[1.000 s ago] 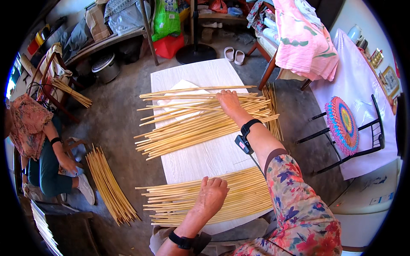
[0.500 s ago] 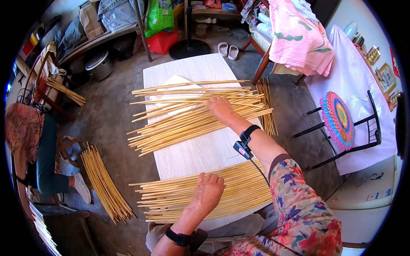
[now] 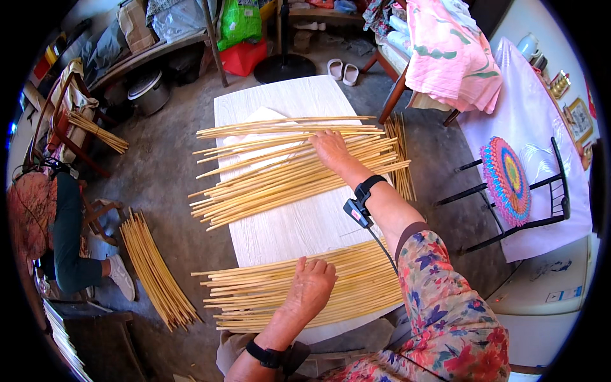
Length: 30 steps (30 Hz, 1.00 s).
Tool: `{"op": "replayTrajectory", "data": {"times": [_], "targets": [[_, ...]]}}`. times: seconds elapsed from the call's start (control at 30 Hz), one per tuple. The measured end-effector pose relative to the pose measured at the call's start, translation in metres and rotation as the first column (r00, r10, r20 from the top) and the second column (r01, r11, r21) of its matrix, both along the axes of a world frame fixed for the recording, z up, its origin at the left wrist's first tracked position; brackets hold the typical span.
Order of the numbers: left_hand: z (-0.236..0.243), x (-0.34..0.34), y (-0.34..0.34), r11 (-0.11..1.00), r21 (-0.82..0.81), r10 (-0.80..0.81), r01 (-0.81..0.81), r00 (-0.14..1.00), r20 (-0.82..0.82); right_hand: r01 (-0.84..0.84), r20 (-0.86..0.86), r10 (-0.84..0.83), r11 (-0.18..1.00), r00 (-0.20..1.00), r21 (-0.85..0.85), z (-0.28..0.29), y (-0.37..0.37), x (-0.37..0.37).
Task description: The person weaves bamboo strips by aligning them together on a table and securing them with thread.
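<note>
Thin, pale yellow wooden sticks lie in two spreads across a whitish wood-grain board (image 3: 273, 245). On the far spread of sticks (image 3: 273, 195), my right hand (image 3: 330, 149) rests palm down, its fingers stretched forward and touching the upper sticks. The far sticks are fanned a little, with gaps between the upper ones. Close to me, my left hand (image 3: 310, 286) lies over the near spread of sticks (image 3: 363, 280), fingers loosely bent and slightly apart. No stick shows gripped in it. A white sheet (image 3: 264, 116) lies partly under the far sticks.
More sticks (image 3: 153, 274) lie on the floor at left, near a seated person's shoe (image 3: 121, 278). Another bundle (image 3: 399, 153) is beyond the board's right edge. A black chair with a colourful round cushion (image 3: 506, 180) stands at right; a fan base (image 3: 284, 69) and slippers (image 3: 342, 72) are behind.
My right hand has shifted slightly away from me, and a gap between the upper and lower sticks of the far spread has widened. My left hand has stayed in place.
</note>
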<state>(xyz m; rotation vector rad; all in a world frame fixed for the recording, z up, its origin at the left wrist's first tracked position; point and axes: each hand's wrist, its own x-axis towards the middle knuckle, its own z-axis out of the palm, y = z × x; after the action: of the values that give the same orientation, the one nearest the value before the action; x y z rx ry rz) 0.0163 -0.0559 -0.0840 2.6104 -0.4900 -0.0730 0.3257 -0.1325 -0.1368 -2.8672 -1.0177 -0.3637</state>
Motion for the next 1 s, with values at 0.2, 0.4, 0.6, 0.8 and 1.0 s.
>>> {"op": "replayTrajectory", "data": {"times": [0.2,0.4,0.6,0.8,1.0], "targets": [[-0.010,-0.001,-0.002,1.000,0.029,-0.005,0.001,0.991,0.134,-0.054,-0.186,0.086,0.984,0.979,0.170,0.012,-0.021,-0.015],[-0.012,-0.003,-0.005,0.999,0.010,-0.039,0.038,0.992,0.119,-0.277,-0.323,0.291,0.957,0.901,0.089,0.022,-0.040,-0.063],[-0.011,-0.004,-0.010,0.999,-0.002,-0.047,0.047,0.993,0.113,-0.204,-0.096,0.209,0.977,0.973,0.059,-0.004,-0.044,-0.095],[-0.007,-0.005,-0.009,1.000,-0.023,0.007,-0.005,0.996,0.086,-0.178,-0.026,0.180,0.981,0.983,0.076,-0.010,-0.047,-0.113],[-0.004,-0.007,-0.008,1.000,0.006,-0.009,0.008,0.998,0.059,-0.183,-0.051,0.185,0.982,0.981,0.048,0.002,-0.047,-0.120]]}}
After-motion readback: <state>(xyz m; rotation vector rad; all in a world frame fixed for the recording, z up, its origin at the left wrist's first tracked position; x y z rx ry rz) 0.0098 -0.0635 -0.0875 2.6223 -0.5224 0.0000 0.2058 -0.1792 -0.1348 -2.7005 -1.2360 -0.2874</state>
